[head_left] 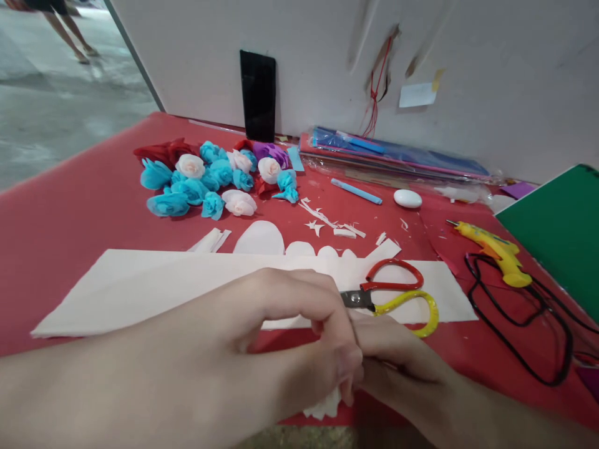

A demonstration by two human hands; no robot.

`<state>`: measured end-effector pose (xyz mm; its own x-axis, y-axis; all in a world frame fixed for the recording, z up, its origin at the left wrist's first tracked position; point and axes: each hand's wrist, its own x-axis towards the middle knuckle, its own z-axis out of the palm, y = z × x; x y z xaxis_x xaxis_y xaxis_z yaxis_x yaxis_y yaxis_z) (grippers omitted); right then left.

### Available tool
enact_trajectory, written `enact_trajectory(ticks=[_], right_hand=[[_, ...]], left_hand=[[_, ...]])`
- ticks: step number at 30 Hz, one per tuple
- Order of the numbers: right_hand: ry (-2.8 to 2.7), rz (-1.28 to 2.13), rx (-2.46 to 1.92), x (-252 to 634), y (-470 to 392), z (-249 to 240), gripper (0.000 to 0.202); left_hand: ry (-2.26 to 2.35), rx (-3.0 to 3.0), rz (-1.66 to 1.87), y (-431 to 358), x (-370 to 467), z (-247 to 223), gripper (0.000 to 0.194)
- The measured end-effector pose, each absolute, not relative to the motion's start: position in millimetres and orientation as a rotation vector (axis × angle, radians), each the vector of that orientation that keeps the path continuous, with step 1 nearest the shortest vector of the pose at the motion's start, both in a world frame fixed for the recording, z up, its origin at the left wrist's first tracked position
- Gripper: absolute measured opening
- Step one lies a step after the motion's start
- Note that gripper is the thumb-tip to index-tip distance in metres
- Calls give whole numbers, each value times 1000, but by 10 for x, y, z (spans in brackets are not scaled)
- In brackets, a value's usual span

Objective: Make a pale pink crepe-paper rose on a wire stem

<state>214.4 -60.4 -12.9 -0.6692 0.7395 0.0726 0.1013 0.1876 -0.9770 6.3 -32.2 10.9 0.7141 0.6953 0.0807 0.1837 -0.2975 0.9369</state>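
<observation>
My left hand is closed, thumb and fingers pinched together near the table's front edge. A white ruffled crepe paper piece shows below its fingertips. My right hand meets it from the right, fingers curled in around the same piece and mostly hidden behind the left hand. Just beyond lies a long white crepe paper strip. Scissors with one red and one yellow handle rest on the strip, their blades partly covered by my hands. White rounded paper cutouts lie along its far edge.
Blue, white, red and purple paper flowers are heaped at the back left. A black phone leans on the white panel. At right are a yellow glue gun with a looped black cord and a green board. Wrapped paper sheets lie behind.
</observation>
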Motion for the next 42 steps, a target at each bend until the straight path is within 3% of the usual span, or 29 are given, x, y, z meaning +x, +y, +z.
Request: enact_trajectory(ticks=[4,10,19,27,37,42], right_hand=[[-2074,1359,-766,2174,-574,-132,41],[-2165,1150,-634,2238,-483,-227,32],[-2160,1152,-588,2262,-433,-336,33],[-2152,1070,-613,2261,-426,-304,29],[-2160,1128,-605,2253,-437,-308,32],[-2203,1051,-601,2251,-425,-299,29]], left_hand=[[662,1541,400,-247,74,131,24],[583,1356,462,-208,112,87,21],[617,1399,524,-257,138,65,8],[649,1386,550,-270,127,87,14],[555,1232,535,-304,137,45,7],[555,1287,574,-307,111,46,18]])
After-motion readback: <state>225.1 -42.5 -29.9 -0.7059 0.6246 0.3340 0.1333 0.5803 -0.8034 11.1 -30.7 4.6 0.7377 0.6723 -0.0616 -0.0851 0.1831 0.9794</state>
